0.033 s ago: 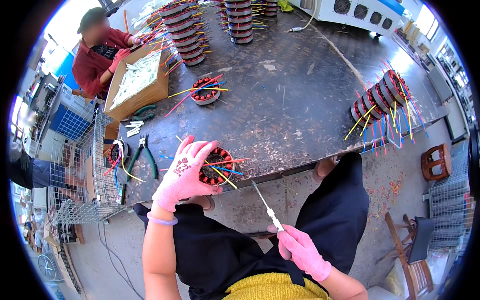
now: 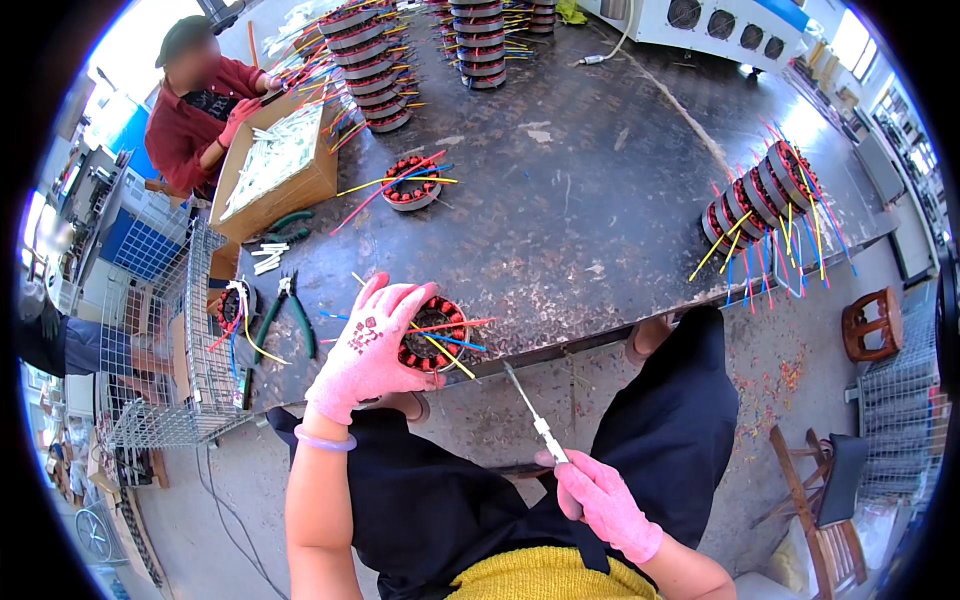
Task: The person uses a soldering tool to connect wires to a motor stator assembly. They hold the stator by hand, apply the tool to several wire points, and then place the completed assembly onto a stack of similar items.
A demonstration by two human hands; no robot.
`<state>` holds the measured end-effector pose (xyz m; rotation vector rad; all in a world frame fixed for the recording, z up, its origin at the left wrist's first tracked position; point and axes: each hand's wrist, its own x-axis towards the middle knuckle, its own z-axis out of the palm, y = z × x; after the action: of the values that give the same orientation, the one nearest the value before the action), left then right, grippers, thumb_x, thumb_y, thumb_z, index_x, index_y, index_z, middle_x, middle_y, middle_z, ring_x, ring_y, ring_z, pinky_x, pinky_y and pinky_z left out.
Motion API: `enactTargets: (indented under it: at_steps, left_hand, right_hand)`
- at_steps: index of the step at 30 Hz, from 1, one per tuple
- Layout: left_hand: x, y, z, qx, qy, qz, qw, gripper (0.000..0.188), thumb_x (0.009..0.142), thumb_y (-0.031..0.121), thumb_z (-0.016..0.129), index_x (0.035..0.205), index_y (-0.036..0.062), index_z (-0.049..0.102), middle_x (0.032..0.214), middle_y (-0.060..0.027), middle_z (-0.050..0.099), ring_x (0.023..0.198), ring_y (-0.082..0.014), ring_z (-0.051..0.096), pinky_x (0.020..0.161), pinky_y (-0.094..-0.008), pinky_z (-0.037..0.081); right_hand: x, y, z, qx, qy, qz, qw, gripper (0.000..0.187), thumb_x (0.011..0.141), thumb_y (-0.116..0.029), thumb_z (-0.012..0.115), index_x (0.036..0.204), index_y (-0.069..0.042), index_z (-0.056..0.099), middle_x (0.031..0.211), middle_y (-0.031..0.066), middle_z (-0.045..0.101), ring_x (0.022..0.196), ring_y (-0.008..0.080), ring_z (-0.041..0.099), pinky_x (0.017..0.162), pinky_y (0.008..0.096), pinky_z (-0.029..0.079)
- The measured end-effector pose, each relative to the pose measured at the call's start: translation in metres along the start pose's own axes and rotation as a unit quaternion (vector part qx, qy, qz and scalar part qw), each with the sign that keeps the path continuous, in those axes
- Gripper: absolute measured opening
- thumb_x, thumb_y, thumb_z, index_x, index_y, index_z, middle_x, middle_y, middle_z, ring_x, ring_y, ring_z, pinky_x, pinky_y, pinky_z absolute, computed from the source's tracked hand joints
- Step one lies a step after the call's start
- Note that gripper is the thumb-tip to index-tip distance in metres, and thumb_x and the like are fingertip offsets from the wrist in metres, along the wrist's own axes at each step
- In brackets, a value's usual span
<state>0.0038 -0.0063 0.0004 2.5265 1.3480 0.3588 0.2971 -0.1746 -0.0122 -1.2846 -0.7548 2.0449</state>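
In a pink glove, my left hand (image 2: 362,350) grips a ring-shaped motor stator (image 2: 464,322) with red windings at the table's near edge. Fingers lie over its far rim, the thumb at its near side. Red, blue and yellow leads cross the stator's opening. Further right, over my lap, my gloved right hand (image 2: 603,500) is closed around a slim tool (image 2: 541,424) with a long thin metal tip and a white shank. Its tip points up and left, apart from the stator. Most of its handle is hidden in the glove.
Green-handled pliers (image 2: 284,318) and a smaller stator (image 2: 234,306) lie left of my left hand. Another stator (image 2: 411,190) sits farther back. A toppled stator stack (image 2: 762,196) is at right, upright stacks (image 2: 372,70) behind. A co-worker (image 2: 195,110) stands by a cardboard box (image 2: 285,190).
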Motion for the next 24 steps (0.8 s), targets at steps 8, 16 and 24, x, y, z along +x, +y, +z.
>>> enactTargets:
  at_steps: [8,16,24]
  left_hand:
    - [-0.0003,0.0003,0.0001,0.002,-0.01,-0.006,1.0,0.107,0.052,0.039,0.09,0.144,0.0084,0.045,0.132,-0.0138,0.054,0.134,-0.0395,0.043,0.122,-0.0523,0.022]
    - [-0.0008,-0.0007,0.0022,-0.006,-0.007,-0.006,1.0,0.108,0.052,0.038,0.091,0.145,0.0095,0.044,0.131,-0.0133,0.055,0.135,-0.0382,0.043,0.123,-0.0519,0.021]
    - [-0.0002,0.003,-0.0005,0.007,0.011,0.008,1.0,0.102,0.055,0.037,0.09,0.142,0.0045,0.047,0.127,-0.014,0.055,0.127,-0.0334,0.05,0.122,-0.052,0.021]
  right_hand:
    - [0.0008,0.0025,0.0004,0.005,-0.004,-0.006,1.0,0.039,0.106,-0.025,0.047,0.133,0.002,0.055,0.069,-0.003,0.047,0.062,0.0061,0.044,0.058,0.022,0.035]
    - [0.0026,0.0051,-0.0011,-0.04,0.006,0.0,0.999,0.038,0.106,-0.026,0.047,0.132,0.0,0.056,0.069,-0.002,0.049,0.062,0.0061,0.045,0.059,0.0226,0.037]
    - [0.0007,0.004,-0.0001,-0.042,0.001,-0.012,0.999,0.038,0.106,-0.025,0.046,0.132,0.0,0.056,0.069,-0.0015,0.049,0.062,0.0062,0.046,0.059,0.0229,0.038]
